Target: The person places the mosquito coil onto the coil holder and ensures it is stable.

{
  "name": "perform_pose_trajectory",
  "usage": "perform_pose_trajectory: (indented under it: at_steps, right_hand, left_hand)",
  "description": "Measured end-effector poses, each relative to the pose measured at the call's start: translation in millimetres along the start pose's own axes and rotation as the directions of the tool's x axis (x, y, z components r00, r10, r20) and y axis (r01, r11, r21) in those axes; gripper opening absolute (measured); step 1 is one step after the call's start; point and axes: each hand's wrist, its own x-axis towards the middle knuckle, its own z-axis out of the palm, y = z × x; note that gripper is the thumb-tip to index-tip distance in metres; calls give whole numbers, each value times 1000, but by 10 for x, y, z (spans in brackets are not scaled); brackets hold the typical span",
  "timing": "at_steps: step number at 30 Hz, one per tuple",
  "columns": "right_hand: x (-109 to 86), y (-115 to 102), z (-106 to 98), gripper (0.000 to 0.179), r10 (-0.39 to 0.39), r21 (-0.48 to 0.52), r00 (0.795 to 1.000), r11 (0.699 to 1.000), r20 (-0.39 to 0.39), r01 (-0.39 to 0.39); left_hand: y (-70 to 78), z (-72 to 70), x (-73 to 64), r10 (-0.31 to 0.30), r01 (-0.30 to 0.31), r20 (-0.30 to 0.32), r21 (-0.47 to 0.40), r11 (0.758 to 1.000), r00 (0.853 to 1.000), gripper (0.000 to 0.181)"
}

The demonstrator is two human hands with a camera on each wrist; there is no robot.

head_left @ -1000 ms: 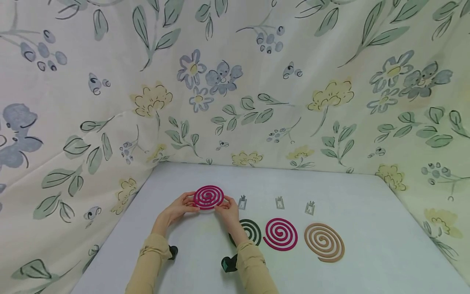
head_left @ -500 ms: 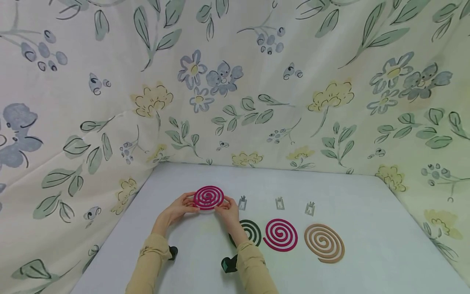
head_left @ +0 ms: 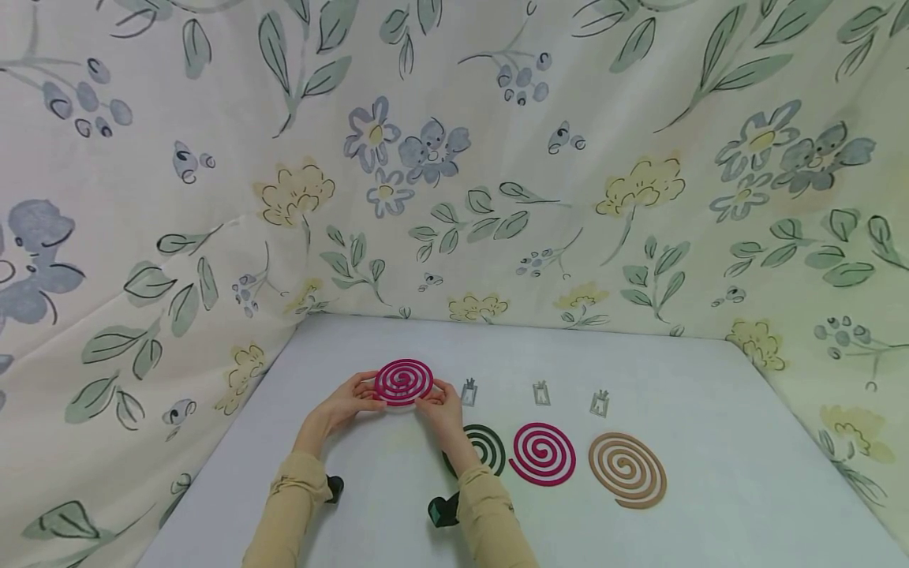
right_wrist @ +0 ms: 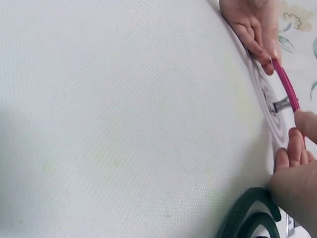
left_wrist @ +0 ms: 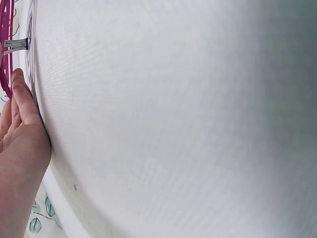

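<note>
A magenta mosquito coil [head_left: 403, 383] is held level above the white table, its spiral facing up. My left hand [head_left: 348, 401] pinches its left edge, while my right hand [head_left: 442, 406] pinches the near right edge with the thumb on top. Under the coil stands a small metal stand [right_wrist: 282, 104], upright on the table, its upper end close to the coil's underside. From the left wrist, the coil [left_wrist: 6, 59] shows almost edge-on at the far left, beside the stand [left_wrist: 17, 44]. A shadow of the spiral falls on the table below.
Right of the hands lie a dark green coil [head_left: 503, 457], partly hidden by the right forearm, a second magenta coil [head_left: 542, 451] and a tan coil [head_left: 625, 464]. Behind them lie three flat metal stands, including the middle stand [head_left: 542, 392]. A floral curtain [head_left: 454, 260] surrounds the table.
</note>
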Motion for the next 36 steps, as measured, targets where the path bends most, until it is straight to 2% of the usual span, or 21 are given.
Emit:
perform_pose_trajectory:
  at_steps: [21,29,32,34,36]
  right_hand:
    - [-13,-28,-2,55,-3,21,1000,1000,15,3]
    - [-299,-392,-21,52,14,21,1000,1000,25,-15]
    - [-293,-390,-19,51,19,17,1000,1000,23,-20]
    - [-254,-348,-19,52,22,16,999,1000,25,-22]
    - [-192,-274,-21,52,23,17,999,1000,27,-23]
  left_hand:
    - [-6,-7,16,8,-8,1,2,1000,1000,74]
    - [-20,-9,9,5,-5,-2,-11,1000,1000,76]
    - [-41,-31,-9,42,-41,24,-28,999,999,80]
    - [-37,-45,-36,93,-90,58,-46,995,994,81]
    - [-33,-47,-48,108,-105,71,-50,993,992,82]
